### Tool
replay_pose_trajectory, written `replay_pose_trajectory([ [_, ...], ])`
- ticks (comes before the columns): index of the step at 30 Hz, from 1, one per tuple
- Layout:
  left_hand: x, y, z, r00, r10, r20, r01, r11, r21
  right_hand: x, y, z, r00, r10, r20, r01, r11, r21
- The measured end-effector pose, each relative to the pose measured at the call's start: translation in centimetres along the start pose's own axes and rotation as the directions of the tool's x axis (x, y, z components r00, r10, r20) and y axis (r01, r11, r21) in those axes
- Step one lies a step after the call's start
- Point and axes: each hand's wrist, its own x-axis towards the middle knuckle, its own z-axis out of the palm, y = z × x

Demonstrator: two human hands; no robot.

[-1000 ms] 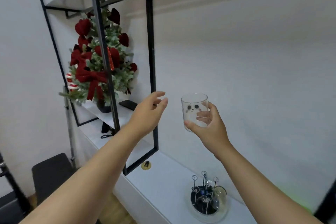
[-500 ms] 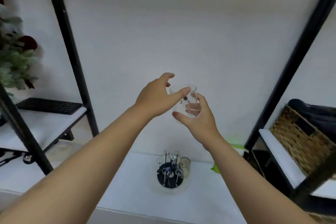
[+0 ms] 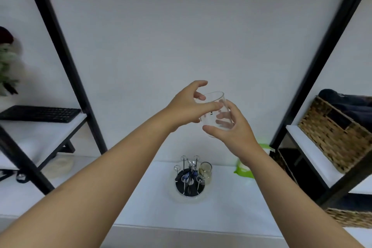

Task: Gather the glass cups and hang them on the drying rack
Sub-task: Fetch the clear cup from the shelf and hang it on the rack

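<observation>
A clear glass cup (image 3: pixel 214 113) is gripped upright (rim up) between the left hand (image 3: pixel 188 106) and right hand (image 3: pixel 234 129), above the counter's drying rack (image 3: pixel 189 179).

Even, soft light filled the view; the black shelf posts (image 3: pixel 60 46) bowed outward at the edges, slightly blurred.

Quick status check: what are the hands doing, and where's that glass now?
Both hands on glass cup: right hand holds its base, left hand at the rim. Cup upright, above drying rack. One cup already hung. Nothing in the way.
</observation>
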Motion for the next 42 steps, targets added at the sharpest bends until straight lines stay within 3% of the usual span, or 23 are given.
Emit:
replay_pose_trajectory([
  [4, -0.4, -2.5, 0.6, 0.996, -0.081, 0.048, 0.090, 0.964, -0.249, -0.2, 1.9, -0.6, 0.999, 0.029, 0.042, -0.035, 0.989, 0.145],
  [9, -1.2, -6.9, 2.4, 0.974, -0.210, 0.079, 0.218, 0.799, -0.560, -0.3, 5.1, -0.3, 0.992, 0.109, 0.060, -0.125, 0.884, 0.451],
  [12, -1.3, -10.3, 4.4, 0.966, -0.234, 0.108, 0.244, 0.704, -0.667, -0.1, 8.1, 0.5, 0.984, 0.149, 0.102, -0.181, 0.783, 0.596],
  [15, -1.2, -14.8, 6.9, 0.956, -0.276, 0.096, 0.264, 0.676, -0.688, -0.4, 12.6, 0.8, 0.977, 0.155, 0.150, -0.215, 0.758, 0.616],
  [22, -2.6, -27.5, 13.2, 0.934, -0.353, 0.043, 0.339, 0.846, -0.413, -1.5, 24.1, -0.1, 0.971, 0.230, 0.068, -0.232, 0.834, 0.501],
  [25, -3.2, -33.1, 15.1, 0.917, -0.391, -0.082, 0.356, 0.893, -0.275, -1.9, 28.7, -0.8, 0.960, 0.281, -0.002, -0.247, 0.845, 0.474],
  [28, -2.9, -38.3, 16.1, 0.914, -0.347, -0.208, 0.353, 0.936, -0.010, -2.5, 32.8, -1.2, 0.944, 0.326, -0.049, -0.277, 0.865, 0.419],
  [34, 0.1, -44.9, 17.0, 0.949, -0.187, -0.253, 0.255, 0.928, 0.272, -2.9, 38.0, 0.6, 0.942, 0.302, -0.147, -0.264, 0.936, 0.232],
  [38, 2.4, -47.8, 18.1, 0.957, -0.170, -0.233, 0.257, 0.869, 0.424, -2.0, 40.0, 2.3, 0.971, 0.191, -0.144, -0.196, 0.980, -0.022],
  [42, 3.0, -49.6, 18.2, 0.941, -0.170, -0.293, 0.287, 0.861, 0.419, -1.6, 41.1, 3.7, 0.993, 0.096, -0.068, -0.111, 0.957, -0.269],
])
